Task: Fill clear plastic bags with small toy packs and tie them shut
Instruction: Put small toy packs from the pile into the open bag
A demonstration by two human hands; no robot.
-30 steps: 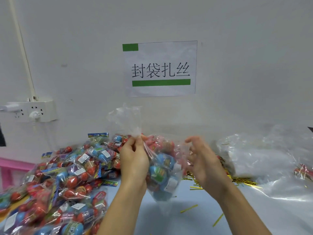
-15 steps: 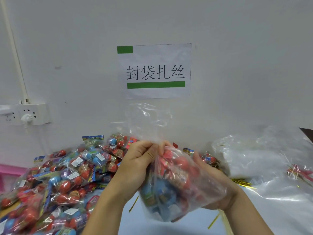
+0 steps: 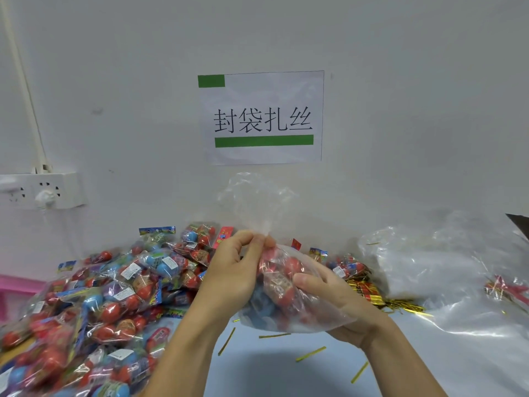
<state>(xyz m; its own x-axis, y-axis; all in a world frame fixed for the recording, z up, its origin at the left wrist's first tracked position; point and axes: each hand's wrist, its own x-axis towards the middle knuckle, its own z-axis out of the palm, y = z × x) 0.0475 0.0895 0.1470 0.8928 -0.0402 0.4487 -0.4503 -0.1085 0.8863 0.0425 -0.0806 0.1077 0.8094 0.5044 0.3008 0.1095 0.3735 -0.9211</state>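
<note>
At nine o'clock a white socket strip [image 3: 43,190] is fixed to the wall, with a pink edge [image 3: 17,285] below it. From eight o'clock toward the centre spreads a heap of toy packs [image 3: 114,296], red and blue toys in clear wrap, lying on the pale blue table [image 3: 257,368].

At the centre the left hand [image 3: 232,279] pinches the gathered neck of the clear bag [image 3: 289,299] between thumb and curled fingers; the loose top of the bag fans upward toward twelve o'clock, below a paper sign [image 3: 263,117] on the wall. The bag holds red and blue toy packs and is lifted off the table. The right hand [image 3: 337,302] cups the bag's belly from the four o'clock side, fingers wrapped over the plastic.

Gold twist ties [image 3: 310,353] lie scattered at six o'clock, and a bundle of ties [image 3: 372,293] sits at three o'clock beside a pile of empty bags [image 3: 446,267].
</note>
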